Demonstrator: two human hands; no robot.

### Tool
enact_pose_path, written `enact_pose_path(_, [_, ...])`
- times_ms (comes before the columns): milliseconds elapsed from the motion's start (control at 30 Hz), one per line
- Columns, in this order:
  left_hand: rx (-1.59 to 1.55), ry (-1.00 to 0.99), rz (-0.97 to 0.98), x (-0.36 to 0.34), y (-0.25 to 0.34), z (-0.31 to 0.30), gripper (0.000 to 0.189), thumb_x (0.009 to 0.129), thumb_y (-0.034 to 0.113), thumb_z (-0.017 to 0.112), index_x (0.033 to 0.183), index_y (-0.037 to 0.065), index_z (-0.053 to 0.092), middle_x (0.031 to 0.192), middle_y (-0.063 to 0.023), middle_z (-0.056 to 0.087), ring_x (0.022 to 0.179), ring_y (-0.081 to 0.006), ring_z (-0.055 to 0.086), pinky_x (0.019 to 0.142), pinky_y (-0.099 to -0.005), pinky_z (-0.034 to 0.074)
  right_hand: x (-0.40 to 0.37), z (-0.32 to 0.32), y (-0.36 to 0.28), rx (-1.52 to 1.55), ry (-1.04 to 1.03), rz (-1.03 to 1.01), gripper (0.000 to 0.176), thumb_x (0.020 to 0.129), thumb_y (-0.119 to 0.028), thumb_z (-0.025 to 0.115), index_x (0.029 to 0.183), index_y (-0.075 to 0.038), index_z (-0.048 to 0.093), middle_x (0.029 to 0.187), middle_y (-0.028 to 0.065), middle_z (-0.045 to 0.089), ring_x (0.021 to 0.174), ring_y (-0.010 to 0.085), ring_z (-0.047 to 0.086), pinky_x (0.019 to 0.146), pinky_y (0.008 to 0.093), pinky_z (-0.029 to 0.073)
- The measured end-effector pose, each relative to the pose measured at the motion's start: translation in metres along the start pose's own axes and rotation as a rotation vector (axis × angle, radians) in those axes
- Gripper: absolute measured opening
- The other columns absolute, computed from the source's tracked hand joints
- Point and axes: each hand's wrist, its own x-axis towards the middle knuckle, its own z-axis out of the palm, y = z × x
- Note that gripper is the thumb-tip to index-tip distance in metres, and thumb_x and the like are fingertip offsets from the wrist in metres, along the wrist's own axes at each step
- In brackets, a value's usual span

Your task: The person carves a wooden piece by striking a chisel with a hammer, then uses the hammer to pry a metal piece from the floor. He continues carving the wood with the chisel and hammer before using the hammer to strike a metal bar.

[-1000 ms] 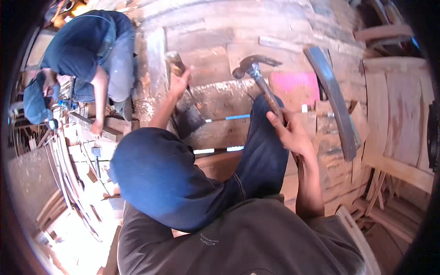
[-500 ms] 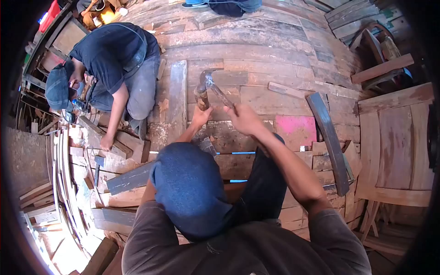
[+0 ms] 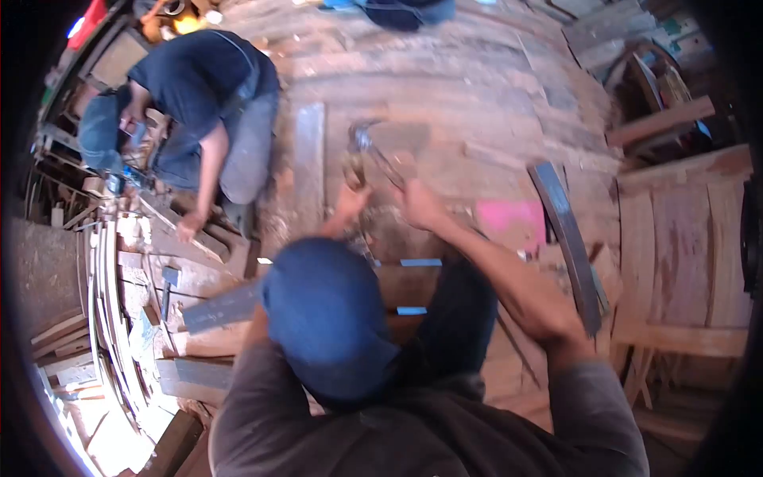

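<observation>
My right hand [image 3: 420,204] is closed round the handle of a claw hammer [image 3: 385,164], which slants up and left. The metal hammer head [image 3: 362,137] is right at the top end of a short, thick brown wooden piece [image 3: 354,171] resembling a tool handle. Around that piece's lower part my left hand [image 3: 350,200] is closed. Its lower end is hidden behind my hand and my raised knee [image 3: 326,318] in blue denim. Under both hands lies the plank floor [image 3: 445,171], blurred here.
At left a co-worker [image 3: 199,103] kneels bent over, a hand [image 3: 189,226] on a wooden piece. A second hammer [image 3: 168,290] lies near stacked boards. A dark plank [image 3: 566,246] lies at right, beside a wooden panel [image 3: 683,246]. A grey board [image 3: 310,155] lies ahead.
The hammer stays over the wooden piece, and my right hand has shifted slightly up. The co-worker's hand has moved up a little along the wood. The view is blurrier.
</observation>
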Motion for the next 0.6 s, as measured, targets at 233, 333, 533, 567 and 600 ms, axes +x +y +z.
enact_pose_path(233, [-0.044,-0.033,0.006,-0.013,-0.003,0.009,0.019,0.083,0.021,0.071,0.09,0.005,0.062,0.066,0.0037,0.053,0.053,-0.0079,0.047,0.048,-0.0261,0.04,0.002,-0.11,-0.039,0.362,-0.193,0.43,0.042,0.093,-0.038,0.056,0.085,0.004,0.06,0.054,0.0057,0.051,0.05,0.0145,0.049,0.047,0.0339,0.038])
enact_pose_path(333, [-0.199,-0.088,-0.116,-0.014,0.006,-0.002,0.018,0.084,0.02,0.071,0.089,0.007,0.059,0.063,0.0053,0.048,0.052,-0.0055,0.043,0.047,-0.0232,0.035,0.007,-0.146,-0.042,0.436,-0.143,0.49,0.042,0.092,-0.04,0.056,0.087,0.002,0.061,0.051,-0.002,0.046,0.045,0.008,0.043,0.042,0.029,0.034])
enact_pose_path(533, [-0.269,-0.161,-0.054,-0.026,0.038,0.016,0.018,0.087,0.016,0.068,0.087,0.008,0.052,0.061,0.0058,0.042,0.048,-0.0044,0.037,0.044,-0.0216,0.028,-0.022,-0.162,-0.039,0.529,-0.169,0.671,0.037,0.094,-0.039,0.054,0.09,-0.002,0.059,0.048,-0.0065,0.039,0.037,0.0041,0.038,0.034,0.0242,0.029])
enact_pose_path(567, [-0.277,-0.157,-0.033,-0.026,0.042,0.014,0.018,0.086,0.016,0.068,0.088,0.008,0.052,0.061,0.0056,0.042,0.048,-0.0044,0.037,0.044,-0.0216,0.028,-0.028,-0.162,-0.037,0.544,-0.189,0.688,0.037,0.094,-0.039,0.054,0.089,-0.003,0.059,0.048,-0.0067,0.039,0.037,0.004,0.038,0.034,0.0242,0.029])
enact_pose_path(600, [-0.285,-0.153,-0.015,-0.027,0.046,0.013,0.019,0.086,0.017,0.068,0.089,0.008,0.052,0.061,0.0055,0.042,0.047,-0.0045,0.036,0.044,-0.0216,0.028,-0.034,-0.162,-0.035,0.56,-0.211,0.708,0.037,0.094,-0.039,0.054,0.088,-0.003,0.059,0.048,-0.0068,0.039,0.037,0.004,0.038,0.034,0.0241,0.029])
